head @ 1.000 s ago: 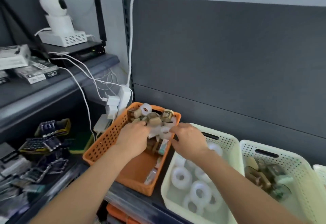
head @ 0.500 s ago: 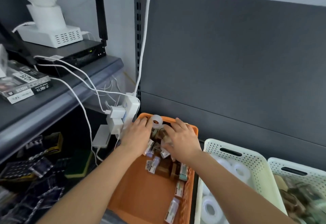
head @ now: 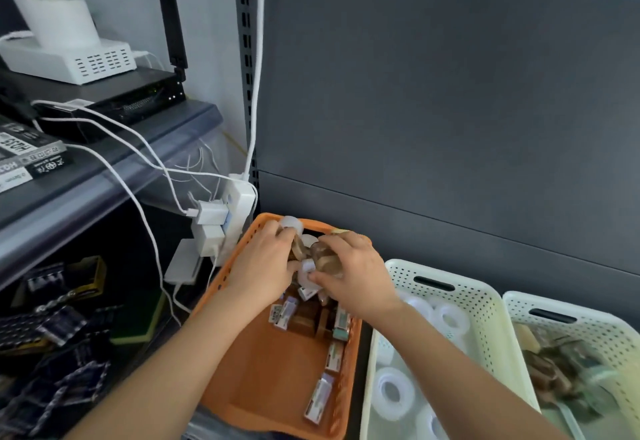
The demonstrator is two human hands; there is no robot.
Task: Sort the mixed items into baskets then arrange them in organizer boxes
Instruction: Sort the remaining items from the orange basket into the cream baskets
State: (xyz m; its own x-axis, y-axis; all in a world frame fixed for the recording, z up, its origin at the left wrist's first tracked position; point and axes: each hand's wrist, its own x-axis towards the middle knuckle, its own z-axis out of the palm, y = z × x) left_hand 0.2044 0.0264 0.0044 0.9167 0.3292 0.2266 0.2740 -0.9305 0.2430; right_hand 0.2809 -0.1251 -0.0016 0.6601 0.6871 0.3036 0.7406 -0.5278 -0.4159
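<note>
1. Nearest me, the orange basket (head: 242,401) stands on a dark surface (head: 364,346). Its near floor is bare, and small boxed items (head: 318,401) lie along its right wall.
2. Just right of it is a cream basket (head: 485,318) holding white tape rolls (head: 393,393). A second cream basket (head: 606,332) beside that one holds brownish things, too blurred to name.
3. At the orange basket's far end, both hands work in the heap of mixed items (head: 304,318). My left hand (head: 263,263) has its fingers curled into the heap. My right hand (head: 349,273) is curled over a brown roll (head: 323,256), its thumb against a small white roll (head: 306,271) between the hands.
4. Low on the left lie dark packets (head: 59,328), blurred.
5. Beyond the basket, a white power strip (head: 239,207) with plugs hangs by the upright. White cables (head: 138,148) run to the grey upper shelf (head: 104,176), which bears a black router (head: 121,100) and a white device (head: 62,41).
6. Farthest back, a dark grey panel (head: 450,110) closes off the view.
</note>
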